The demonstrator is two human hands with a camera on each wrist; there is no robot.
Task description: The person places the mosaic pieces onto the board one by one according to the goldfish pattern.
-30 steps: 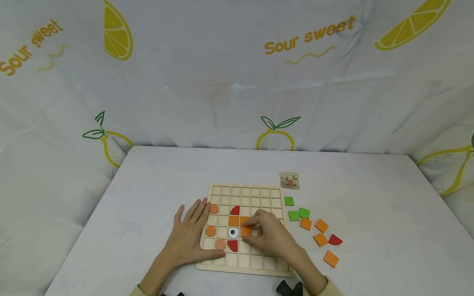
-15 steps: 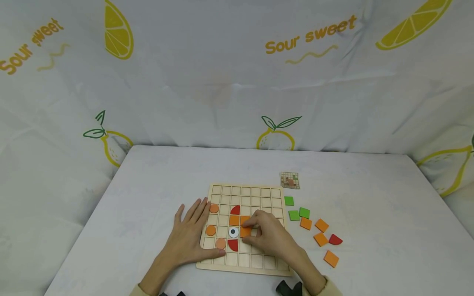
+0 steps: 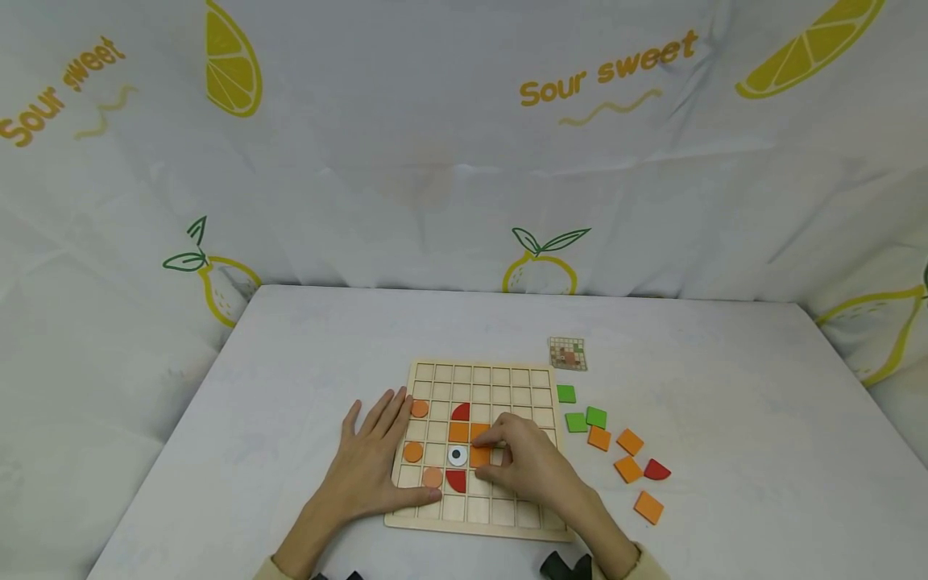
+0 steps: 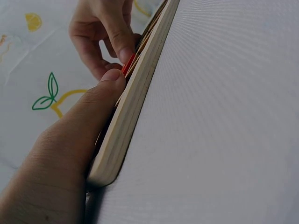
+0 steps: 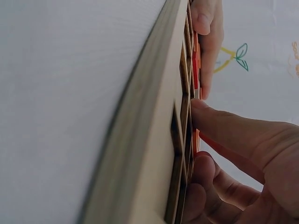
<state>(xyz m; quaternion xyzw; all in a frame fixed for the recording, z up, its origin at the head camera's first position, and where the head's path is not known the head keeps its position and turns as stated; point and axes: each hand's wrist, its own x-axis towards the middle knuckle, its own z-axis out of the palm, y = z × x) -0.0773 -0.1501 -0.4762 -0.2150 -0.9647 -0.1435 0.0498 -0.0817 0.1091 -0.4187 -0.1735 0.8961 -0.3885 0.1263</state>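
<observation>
In the head view a wooden grid board (image 3: 499, 515) lies on the table. My left hand (image 3: 370, 467) rests over its left edge, fingers extended and thumb on the front left cells. At the middle of the board my right hand (image 3: 532, 459) holds an orange square tile (image 3: 480, 457) between thumb and index finger. This tile lies right of a white disc with a black dot (image 3: 457, 456) and below another orange tile (image 3: 479, 431). Red quarter-circle pieces (image 3: 456, 481) and orange discs (image 3: 412, 452) occupy other cells. The right wrist view shows the right fingertips (image 5: 201, 105) at the board's surface.
Right of the board lie several loose orange tiles (image 3: 648, 507), green tiles (image 3: 576, 423) and a red quarter-circle piece (image 3: 656, 470). A small card with a grid pattern (image 3: 567, 354) lies behind them. A black object (image 3: 567, 565) shows near the right sleeve.
The orange tile under my right fingers has shifted slightly left, closer beside the white disc. My left hand has stayed in place on the board.
</observation>
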